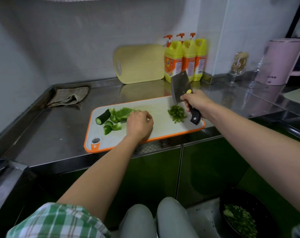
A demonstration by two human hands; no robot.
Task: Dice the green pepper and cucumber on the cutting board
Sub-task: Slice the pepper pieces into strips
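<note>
Item 1: white plastic cutting board [160, 107] w/ orange rim and a hanging hole at its near-L corner, flat on a stainless-steel counter [60, 131], front edge at the counter lip. Item 2: short dark-green cucumber stub [103, 116], cut end pale, lying at the board's far-L side. Item 3: several large, curled, bright-green pepper pieces [119, 115], uncut, just beside the stub; approx. three smaller ones lie nearer the front. Item 4: small diced pile [177, 114] of green bits on the board's R side, well apart from the whole pieces. Item 5: L hand [139, 124], knuckles up on mid-board, fingers curled w/ tips at the R end of the biggest pepper piece; whether they pinch it, cannot tell. Item 6: R hand [196, 102] wrapped tight round the black handle of a broad steel cleaver [181, 86], blade lifted off the board, tilted up and away, above the far-R edge by the diced pile. Misc.: pale-yellow plastic board [140, 63] leaning on the wall; three yellow pump bottles [185, 59] w/ orange labels next to it; crumpled grey cloth [68, 97] far L; stemmed glass [238, 66] and pink kettle [283, 62] far R; black bowl [231, 198] holding chopped greens, low R; green cabinet doors [154, 169] under the counter.
</note>
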